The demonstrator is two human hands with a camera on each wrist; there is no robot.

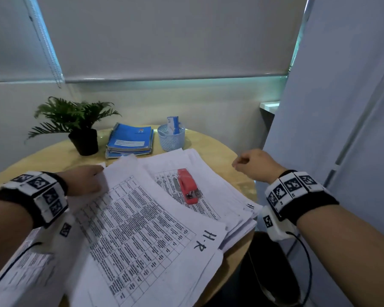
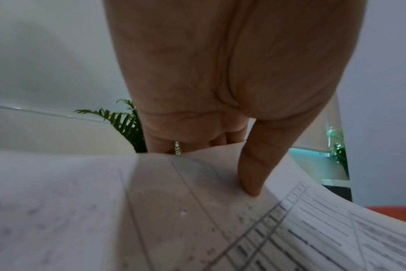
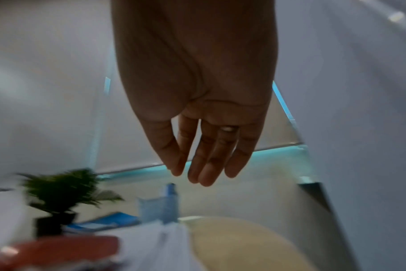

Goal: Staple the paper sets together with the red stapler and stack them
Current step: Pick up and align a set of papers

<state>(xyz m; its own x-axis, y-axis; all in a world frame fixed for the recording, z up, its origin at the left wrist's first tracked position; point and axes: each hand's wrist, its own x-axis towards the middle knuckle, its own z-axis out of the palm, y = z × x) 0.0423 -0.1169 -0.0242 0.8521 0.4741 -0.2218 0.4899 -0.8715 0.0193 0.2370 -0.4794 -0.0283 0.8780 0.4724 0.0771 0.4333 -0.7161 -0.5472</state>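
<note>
My left hand [image 1: 87, 180] pinches the far left corner of a printed paper set [image 1: 146, 229] marked by hand near its right edge. In the left wrist view the thumb [image 2: 253, 174] presses on top of the sheet [image 2: 174, 210] while the other fingers are hidden behind its edge. The red stapler [image 1: 186, 186] lies closed on a second pile of papers [image 1: 211, 173] to the right, untouched. It shows as a red blur [image 3: 58, 251] in the right wrist view. My right hand [image 1: 253, 165] hovers above the table's right edge, its fingers [image 3: 204, 165] relaxed and holding nothing.
On the far side of the round wooden table [image 1: 220, 147] stand a potted plant [image 1: 84, 129], a stack of blue notebooks [image 1: 131, 138] and a pale blue basket [image 1: 171, 136]. More printed sheets [image 1: 27, 262] lie under my left forearm. A white panel [image 1: 330, 107] rises close on the right.
</note>
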